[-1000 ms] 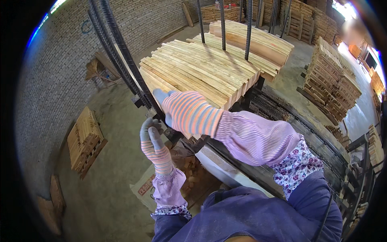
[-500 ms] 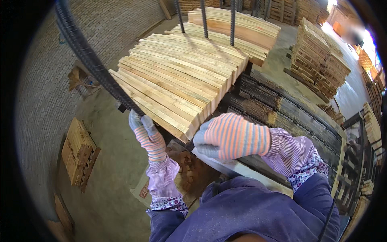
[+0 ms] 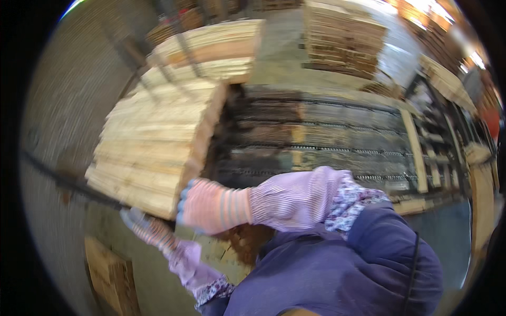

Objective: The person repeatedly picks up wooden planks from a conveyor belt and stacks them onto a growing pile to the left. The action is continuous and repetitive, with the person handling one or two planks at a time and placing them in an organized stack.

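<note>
Cut wood strips (image 3: 150, 142) lie side by side in a pale row at the left, blurred by motion. My left hand (image 3: 150, 229), in a striped knit glove with grey fingertips, is at the near left corner of the row. Its fingers look stretched out beside the near end of a dark ribbed bar (image 3: 68, 181). My right hand (image 3: 213, 208), in a matching glove, is closed with curled fingers against the near right ends of the strips. Its fingertips are partly hidden, and I see nothing held in it.
Dark slats with chain tracks (image 3: 327, 139) stretch to the right of the strips. More strips (image 3: 211, 47) lie behind the row. A tall stack of wood (image 3: 342, 39) stands at the back. A wood bundle (image 3: 108, 274) sits on the floor at lower left.
The view has swung to the right, so the strips and both hands now appear farther left. More of the chain tracks shows. My right hand is still by the strip ends.
</note>
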A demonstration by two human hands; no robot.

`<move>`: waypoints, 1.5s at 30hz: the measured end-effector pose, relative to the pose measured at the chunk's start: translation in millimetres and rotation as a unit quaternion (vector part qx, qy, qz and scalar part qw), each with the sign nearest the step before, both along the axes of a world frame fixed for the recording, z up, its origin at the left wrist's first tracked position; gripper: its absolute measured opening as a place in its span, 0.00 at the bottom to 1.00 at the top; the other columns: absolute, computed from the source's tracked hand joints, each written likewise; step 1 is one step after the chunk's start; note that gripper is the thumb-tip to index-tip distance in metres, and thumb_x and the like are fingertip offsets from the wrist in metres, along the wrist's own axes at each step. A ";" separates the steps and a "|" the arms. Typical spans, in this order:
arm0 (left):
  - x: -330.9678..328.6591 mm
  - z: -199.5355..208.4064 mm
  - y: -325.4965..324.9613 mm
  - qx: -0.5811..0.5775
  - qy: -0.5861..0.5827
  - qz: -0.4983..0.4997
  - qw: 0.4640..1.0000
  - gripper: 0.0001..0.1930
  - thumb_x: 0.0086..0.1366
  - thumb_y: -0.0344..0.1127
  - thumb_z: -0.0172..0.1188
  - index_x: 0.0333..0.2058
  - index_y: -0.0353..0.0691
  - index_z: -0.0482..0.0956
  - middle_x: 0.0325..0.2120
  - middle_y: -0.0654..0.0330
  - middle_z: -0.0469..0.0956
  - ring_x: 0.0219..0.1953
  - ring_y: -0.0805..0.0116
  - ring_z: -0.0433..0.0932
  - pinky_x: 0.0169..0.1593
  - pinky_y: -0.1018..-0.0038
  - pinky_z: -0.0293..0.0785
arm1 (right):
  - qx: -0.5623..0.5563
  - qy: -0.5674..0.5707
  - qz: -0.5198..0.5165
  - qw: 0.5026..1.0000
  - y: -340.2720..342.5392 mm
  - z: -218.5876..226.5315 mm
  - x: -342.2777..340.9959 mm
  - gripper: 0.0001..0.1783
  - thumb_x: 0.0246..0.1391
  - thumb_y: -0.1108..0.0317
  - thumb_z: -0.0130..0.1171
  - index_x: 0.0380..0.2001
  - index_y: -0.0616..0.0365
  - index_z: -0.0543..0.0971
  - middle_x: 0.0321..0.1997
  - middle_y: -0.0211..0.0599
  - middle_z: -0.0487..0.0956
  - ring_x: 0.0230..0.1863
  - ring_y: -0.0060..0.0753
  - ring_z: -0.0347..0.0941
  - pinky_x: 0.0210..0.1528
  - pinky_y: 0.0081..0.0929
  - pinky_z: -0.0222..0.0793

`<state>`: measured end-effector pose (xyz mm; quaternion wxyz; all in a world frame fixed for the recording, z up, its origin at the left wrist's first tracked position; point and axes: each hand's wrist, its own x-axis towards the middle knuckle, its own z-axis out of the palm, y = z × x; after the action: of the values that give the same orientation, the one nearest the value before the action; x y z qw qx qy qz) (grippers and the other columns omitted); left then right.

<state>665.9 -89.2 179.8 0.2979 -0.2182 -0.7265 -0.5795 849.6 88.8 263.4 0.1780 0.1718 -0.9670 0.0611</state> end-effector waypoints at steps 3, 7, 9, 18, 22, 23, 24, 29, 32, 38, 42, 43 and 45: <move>22.8 24.3 11.9 0.102 -0.018 -0.066 0.992 0.30 0.77 0.48 0.54 0.65 0.28 0.68 0.63 0.43 0.71 0.62 0.53 0.71 0.65 0.57 0.72 | -0.037 -0.037 0.006 0.999 7.8 -5.0 22.8 0.11 0.50 0.52 0.64 0.30 0.44 0.83 0.35 0.26 0.84 0.42 0.39 0.80 0.45 0.40 0.71; -65.7 -24.7 -41.1 0.125 -0.028 -0.125 0.984 0.26 0.77 0.38 0.58 0.67 0.30 0.68 0.62 0.47 0.74 0.62 0.55 0.74 0.67 0.58 0.70 | -0.106 -0.033 -0.135 0.985 56.3 -65.7 81.4 0.14 0.50 0.50 0.63 0.30 0.46 0.84 0.33 0.30 0.84 0.42 0.42 0.81 0.45 0.45 0.72; 15.2 21.4 14.0 0.041 0.079 0.004 0.996 0.26 0.71 0.39 0.69 0.63 0.36 0.74 0.58 0.53 0.79 0.57 0.60 0.77 0.62 0.61 0.74 | -0.095 -0.031 -0.239 0.966 91.4 -112.7 141.3 0.13 0.49 0.53 0.63 0.31 0.49 0.85 0.35 0.34 0.85 0.41 0.45 0.82 0.45 0.47 0.74; 165.7 63.1 100.8 -0.030 0.123 -0.315 0.941 0.23 0.73 0.33 0.62 0.64 0.36 0.74 0.63 0.49 0.74 0.64 0.54 0.73 0.68 0.58 0.69 | -0.270 -0.271 -0.649 0.657 105.0 -173.6 422.7 0.20 0.57 0.60 0.62 0.52 0.51 0.85 0.53 0.48 0.85 0.56 0.52 0.82 0.57 0.50 0.78; 252.5 52.8 168.1 -0.210 -0.036 -0.590 0.779 0.22 0.74 0.32 0.59 0.65 0.36 0.74 0.66 0.47 0.71 0.67 0.52 0.70 0.72 0.58 0.66 | -0.302 -0.247 -0.686 0.615 104.3 -178.7 468.3 0.24 0.57 0.57 0.65 0.57 0.47 0.83 0.57 0.48 0.83 0.58 0.51 0.81 0.60 0.49 0.76; 289.2 56.3 184.0 -0.344 0.091 -0.616 0.703 0.25 0.72 0.36 0.64 0.66 0.38 0.74 0.64 0.46 0.74 0.65 0.51 0.73 0.69 0.58 0.69 | -0.293 -0.249 -0.689 0.615 106.7 -178.9 476.7 0.24 0.57 0.57 0.65 0.57 0.47 0.83 0.57 0.48 0.83 0.58 0.51 0.81 0.60 0.49 0.76; 300.0 29.7 192.5 -0.413 0.091 -0.655 0.626 0.27 0.70 0.42 0.66 0.65 0.40 0.75 0.60 0.46 0.77 0.62 0.48 0.76 0.65 0.58 0.72 | -0.298 -0.228 -0.680 0.630 109.7 -179.6 490.8 0.25 0.57 0.56 0.65 0.58 0.47 0.82 0.57 0.47 0.83 0.58 0.52 0.80 0.60 0.49 0.76; 382.7 -31.5 211.0 -0.561 0.077 -0.646 0.512 0.30 0.68 0.50 0.67 0.65 0.44 0.75 0.53 0.42 0.82 0.55 0.44 0.81 0.59 0.56 0.76 | -0.294 -0.185 -0.713 0.610 144.9 -187.9 567.1 0.28 0.55 0.54 0.65 0.60 0.45 0.80 0.59 0.49 0.81 0.60 0.52 0.79 0.61 0.50 0.75; 417.9 -39.4 217.4 -0.585 0.011 -0.649 0.486 0.31 0.68 0.51 0.66 0.65 0.44 0.74 0.55 0.42 0.81 0.56 0.42 0.80 0.60 0.55 0.75 | -0.283 -0.171 -0.773 0.541 161.2 -190.4 621.6 0.32 0.53 0.52 0.67 0.63 0.45 0.79 0.65 0.45 0.76 0.64 0.53 0.74 0.66 0.50 0.70; 484.1 -56.1 238.6 -0.599 0.025 -0.640 0.480 0.30 0.70 0.52 0.64 0.65 0.43 0.74 0.55 0.42 0.80 0.57 0.40 0.79 0.60 0.55 0.75 | -0.278 -0.159 -0.850 0.419 203.6 -218.5 695.6 0.42 0.55 0.45 0.68 0.71 0.41 0.69 0.72 0.52 0.67 0.71 0.58 0.64 0.70 0.57 0.61; 541.7 -55.5 260.6 -0.583 0.044 -0.659 0.473 0.30 0.70 0.52 0.64 0.65 0.43 0.74 0.56 0.42 0.79 0.57 0.41 0.79 0.60 0.55 0.75 | -0.209 -0.172 -0.864 0.425 217.1 -278.4 722.0 0.47 0.55 0.42 0.69 0.74 0.39 0.63 0.69 0.53 0.68 0.69 0.57 0.65 0.64 0.55 0.64; 555.8 -55.1 265.9 -0.583 0.047 -0.660 0.472 0.30 0.70 0.51 0.64 0.65 0.43 0.73 0.56 0.42 0.79 0.57 0.41 0.79 0.59 0.55 0.75 | -0.254 -0.172 -0.844 0.439 220.8 -276.3 726.1 0.47 0.55 0.41 0.69 0.74 0.40 0.63 0.69 0.53 0.69 0.68 0.58 0.66 0.65 0.56 0.64; 582.8 -55.4 278.4 -0.571 0.034 -0.669 0.475 0.29 0.69 0.49 0.65 0.64 0.43 0.75 0.55 0.43 0.80 0.57 0.43 0.80 0.59 0.55 0.76 | -0.340 -0.170 -0.802 0.461 229.0 -261.8 740.6 0.47 0.55 0.40 0.68 0.74 0.40 0.63 0.67 0.55 0.71 0.66 0.61 0.68 0.66 0.57 0.63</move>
<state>1248.7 189.2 124.4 -0.3457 -0.7793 -0.5201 -0.0521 1590.2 317.8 1.6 0.0253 -0.7674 -0.5927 0.2433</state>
